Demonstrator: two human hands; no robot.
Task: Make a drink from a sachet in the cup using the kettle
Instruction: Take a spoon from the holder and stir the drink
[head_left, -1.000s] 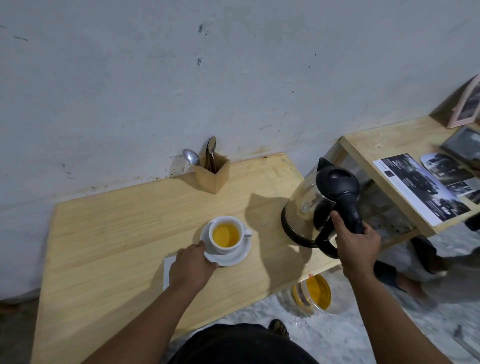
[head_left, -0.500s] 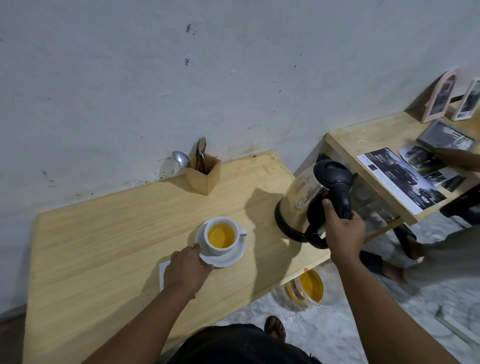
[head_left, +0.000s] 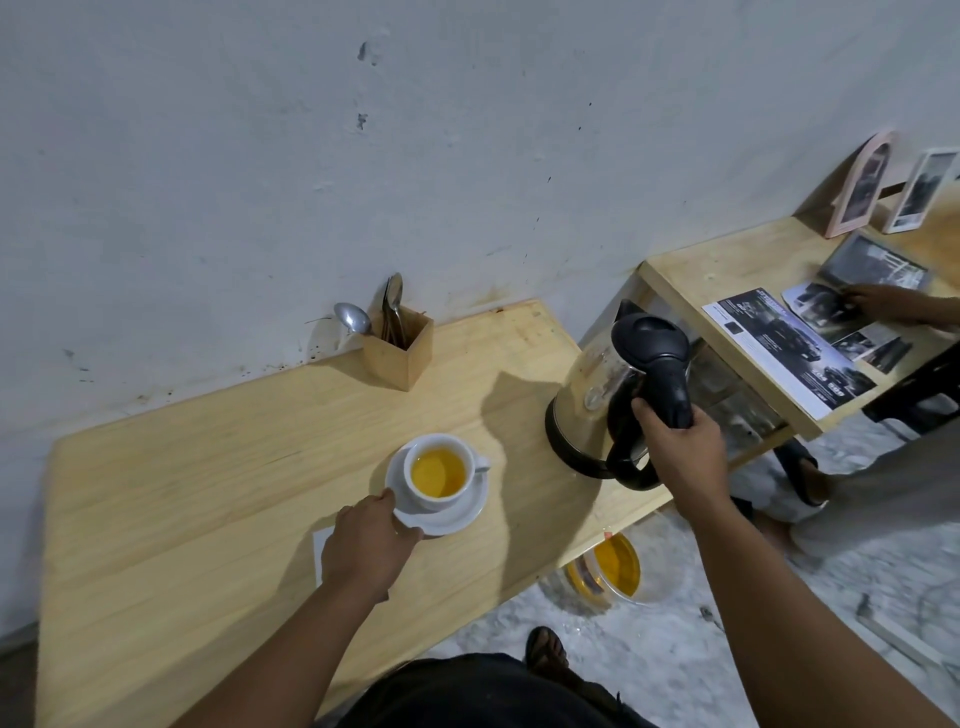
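The white cup (head_left: 440, 472), filled with yellow liquid, sat on its saucer (head_left: 467, 512) near the middle of the wooden table (head_left: 208, 467). The left hand (head_left: 366, 545) gripped the saucer's near-left rim. The right hand (head_left: 680, 452) was wrapped around the black handle of the kettle (head_left: 618, 384) at the table's right edge. A wooden spoon holder (head_left: 399, 349) stood against the back edge.

There is a single view, taken from the person's head and tilted steeply forward and down. It faces a pale wall (head_left: 363, 156), with the wooden tabletop (head_left: 182, 467) spread close below and both forearms reaching in from the bottom edge. The wide lens bends the edges, taking in a second table (head_left: 727, 270) at right and the floor (head_left: 675, 649) beneath.
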